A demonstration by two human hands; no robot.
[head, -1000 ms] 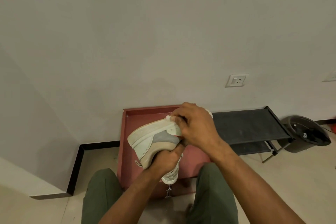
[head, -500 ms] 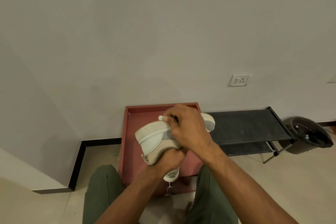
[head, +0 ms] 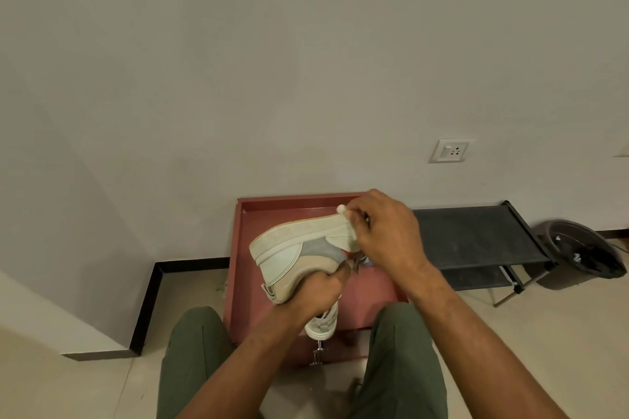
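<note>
Had the left hand [head: 315, 289] curled tight round the ankle collar of a cream, beige and grey high-top sneaker [head: 292, 250], gripping it from 6 o'clock. Held that sneaker up in the air over a shallow reddish-brown rectangular tray [head: 240, 248], tipped over with the pale sole turned up toward 12 o'clock, heel out at 9 o'clock, toe end at 3 o'clock.

Had the right hand [head: 388, 238] at 3 o'clock of the sneaker, fingers bent, pinching a small white wad [head: 341, 209] against the sole edge up by the toe. Couldn't tell what the wad was made of, way too small. Couldn't see the toe cap either, hidden behind the right hand.

Spotted a second whitish strapped sneaker [head: 323, 323] lying in the tray at 6 o'clock of the left hand, mostly covered by the wrist. Noticed a small shiny metal handle [head: 317, 352] on the tray's near wall, just below it. Had both knees in olive-green trousers [head: 194, 350] flanking the tray at 7 and 5 o'clock.

Saw a low black mesh-topped rack [head: 476, 235] just beside the tray at 3 o'clock, and a dark round bin [head: 578, 255] near it, further out the same way. Clocked a white square wall socket [head: 451, 150] at 1 o'clock from the right hand, plus black skirting [head: 190, 265] at 9 o'clock of the tray.
</note>
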